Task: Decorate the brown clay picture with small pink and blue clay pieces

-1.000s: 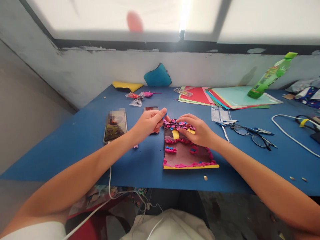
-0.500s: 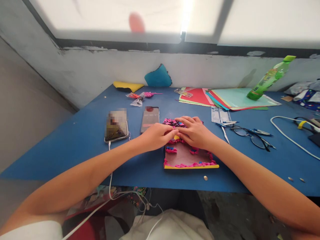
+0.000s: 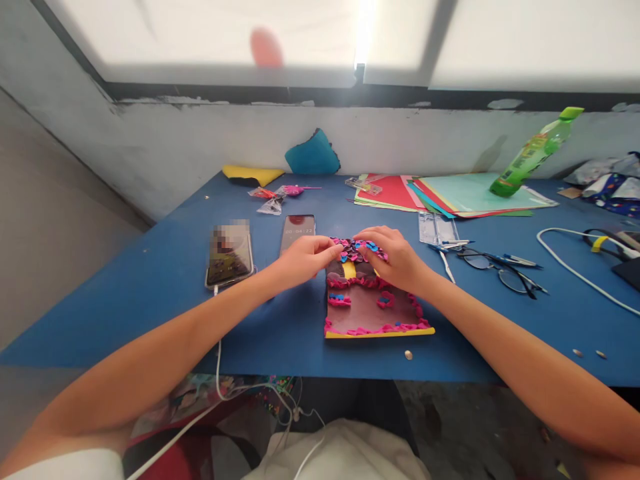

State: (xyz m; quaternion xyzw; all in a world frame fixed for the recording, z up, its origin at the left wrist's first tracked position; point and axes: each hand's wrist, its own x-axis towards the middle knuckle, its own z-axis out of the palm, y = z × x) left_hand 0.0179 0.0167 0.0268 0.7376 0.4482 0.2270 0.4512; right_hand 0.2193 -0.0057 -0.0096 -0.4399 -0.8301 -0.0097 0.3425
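Note:
A flat brown panel (image 3: 363,312) lies near the front of the blue table, with frilly pink trim and a yellow strip along its near edge. Its upper part carries a dense cluster of pink, blue and dark ruffled pieces (image 3: 353,251) above a small yellow patch (image 3: 349,269). My left hand (image 3: 311,257) is closed at the panel's upper left edge, thumb on the ruffles. On the upper right side, my right hand (image 3: 393,257) has bent fingers curled onto the ruffles, partly hiding them. Whether the panel is a cover or a box cannot be told.
A phone showing a timer (image 3: 299,230) and a charging phone (image 3: 230,257) lie left. Eyeglasses (image 3: 500,269), pens (image 3: 520,261) and a clear case (image 3: 437,229) lie right. Behind are coloured sheets (image 3: 385,195) and a tilted green bottle (image 3: 533,157).
My hands have moved apart, the left one slightly left, uncovering the ruffles and yellow patch between them. The whole view has shifted slightly. The timer has gone from 00:04:21 to 00:04:22.

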